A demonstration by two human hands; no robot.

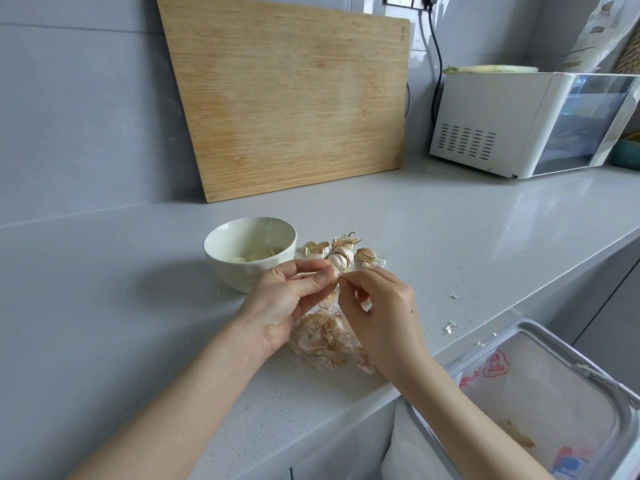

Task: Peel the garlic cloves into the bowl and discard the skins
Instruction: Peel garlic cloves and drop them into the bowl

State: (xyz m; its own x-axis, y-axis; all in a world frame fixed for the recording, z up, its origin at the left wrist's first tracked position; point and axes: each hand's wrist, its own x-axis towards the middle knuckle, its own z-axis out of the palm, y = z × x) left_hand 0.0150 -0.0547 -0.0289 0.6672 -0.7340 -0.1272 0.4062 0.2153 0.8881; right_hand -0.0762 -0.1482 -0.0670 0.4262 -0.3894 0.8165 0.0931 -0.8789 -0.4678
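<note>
My left hand pinches a garlic clove between thumb and fingers, just above the counter. My right hand pinches at the clove's tip, with a bit of skin tucked under its curled fingers. A white bowl stands behind my left hand and holds a few peeled cloves. Several unpeeled cloves lie to the right of the bowl. A pile of papery skins lies on the counter below my hands.
A bin lined with a plastic bag stands open below the counter edge at the lower right, some skins inside. A wooden cutting board leans on the wall. A white appliance sits at the back right. Skin scraps dot the grey counter.
</note>
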